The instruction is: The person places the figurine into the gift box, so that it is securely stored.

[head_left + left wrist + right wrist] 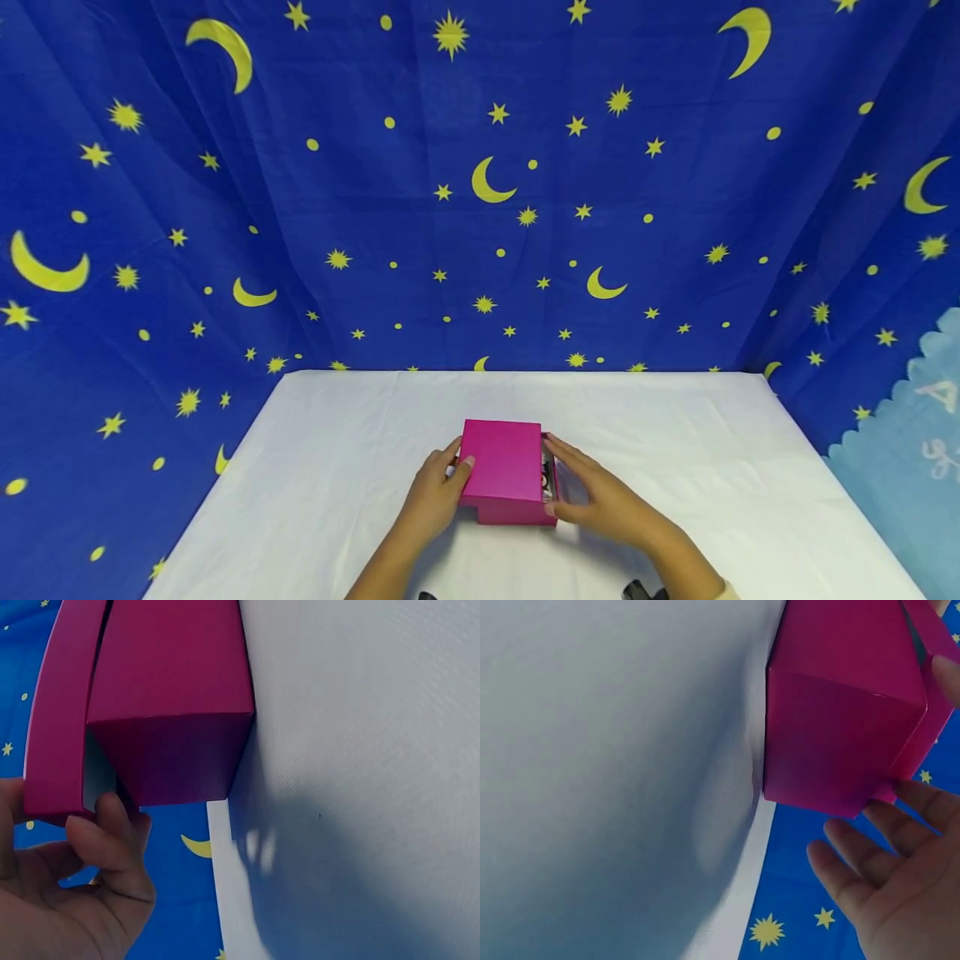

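My left hand has its fingers curled round the left edge of the pink lid, thumb on top, while my right hand lays nearly straight fingers against the lid's right edge, touching more than gripping. The lid sits tilted and shifted off the pink box, which stands near the front of the white table, so there's a gap on the right with something dark inside I can't make out. I'd call it partway: lid loose, not clear of the box yet.
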Demonstrator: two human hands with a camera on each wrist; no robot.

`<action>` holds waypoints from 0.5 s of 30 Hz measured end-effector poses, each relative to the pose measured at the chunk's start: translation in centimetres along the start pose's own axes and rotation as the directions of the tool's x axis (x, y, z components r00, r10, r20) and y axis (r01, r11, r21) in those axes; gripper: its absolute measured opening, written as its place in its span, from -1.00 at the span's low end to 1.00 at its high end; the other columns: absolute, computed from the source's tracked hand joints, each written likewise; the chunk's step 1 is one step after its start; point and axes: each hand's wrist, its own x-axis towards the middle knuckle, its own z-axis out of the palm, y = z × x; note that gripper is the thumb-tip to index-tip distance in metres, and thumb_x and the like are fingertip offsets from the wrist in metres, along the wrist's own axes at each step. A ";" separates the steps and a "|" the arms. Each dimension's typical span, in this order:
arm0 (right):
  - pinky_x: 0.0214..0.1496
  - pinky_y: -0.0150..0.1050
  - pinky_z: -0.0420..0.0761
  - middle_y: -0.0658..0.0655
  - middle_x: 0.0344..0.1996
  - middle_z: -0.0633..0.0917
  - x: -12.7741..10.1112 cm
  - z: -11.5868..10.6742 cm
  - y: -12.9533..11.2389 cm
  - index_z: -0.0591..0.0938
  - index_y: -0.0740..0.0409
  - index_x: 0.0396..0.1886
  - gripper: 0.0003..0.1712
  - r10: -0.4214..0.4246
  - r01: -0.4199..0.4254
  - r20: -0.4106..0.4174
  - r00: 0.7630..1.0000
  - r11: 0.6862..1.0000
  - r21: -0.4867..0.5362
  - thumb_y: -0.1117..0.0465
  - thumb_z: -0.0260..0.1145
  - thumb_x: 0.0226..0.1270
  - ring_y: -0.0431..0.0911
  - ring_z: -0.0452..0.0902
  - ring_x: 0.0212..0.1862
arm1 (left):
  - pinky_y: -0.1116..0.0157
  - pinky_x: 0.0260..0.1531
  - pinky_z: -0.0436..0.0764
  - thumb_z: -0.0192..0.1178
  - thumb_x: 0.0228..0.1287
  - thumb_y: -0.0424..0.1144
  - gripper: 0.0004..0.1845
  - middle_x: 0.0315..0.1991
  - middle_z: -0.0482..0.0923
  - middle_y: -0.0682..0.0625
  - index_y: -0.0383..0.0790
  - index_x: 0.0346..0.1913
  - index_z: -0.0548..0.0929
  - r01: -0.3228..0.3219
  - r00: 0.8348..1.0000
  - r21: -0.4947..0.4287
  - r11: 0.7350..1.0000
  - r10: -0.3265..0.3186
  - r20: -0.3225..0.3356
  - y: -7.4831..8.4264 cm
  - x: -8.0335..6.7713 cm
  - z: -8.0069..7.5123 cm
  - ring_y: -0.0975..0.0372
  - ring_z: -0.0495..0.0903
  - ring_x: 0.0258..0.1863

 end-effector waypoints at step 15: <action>0.36 0.24 0.38 -0.17 0.52 0.12 -0.2 -0.7 0.1 -0.03 -0.50 0.51 0.14 0.058 -0.062 0.039 0.998 0.992 0.108 -0.30 0.43 0.03 0.07 0.20 0.49 | 0.41 -0.57 0.55 0.04 0.44 0.04 -0.37 -0.14 0.43 -0.07 -0.21 0.44 0.29 -0.027 0.996 -0.063 0.998 0.032 0.087 0.3 0.0 0.8 0.35 0.47 -0.54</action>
